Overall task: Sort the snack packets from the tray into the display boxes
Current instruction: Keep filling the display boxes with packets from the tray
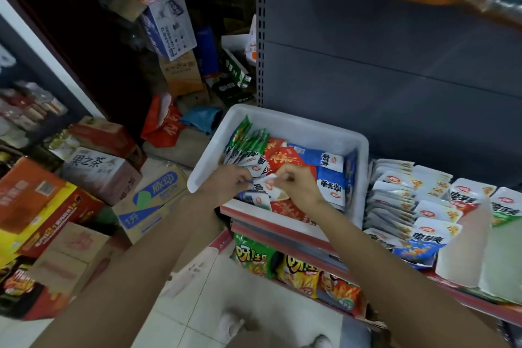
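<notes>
A white plastic tray (293, 124) sits on the shelf edge, holding several green, red and blue snack packets (329, 175). Both hands reach into its near side. My left hand (228, 182) has its fingers curled among the white-and-dark packets there. My right hand (296, 182) pinches the top of a small white packet (271, 185) that lies between the two hands. To the right stand white display boxes (463, 260) with rows of upright packets (395, 200) in orange, blue, red and green.
A grey shelf back panel (395, 65) rises behind the tray. Chip bags (296, 265) fill the lower shelf. Stacked cardboard cartons (99, 172) crowd the floor at left. White floor tiles (203, 305) and my shoes show below.
</notes>
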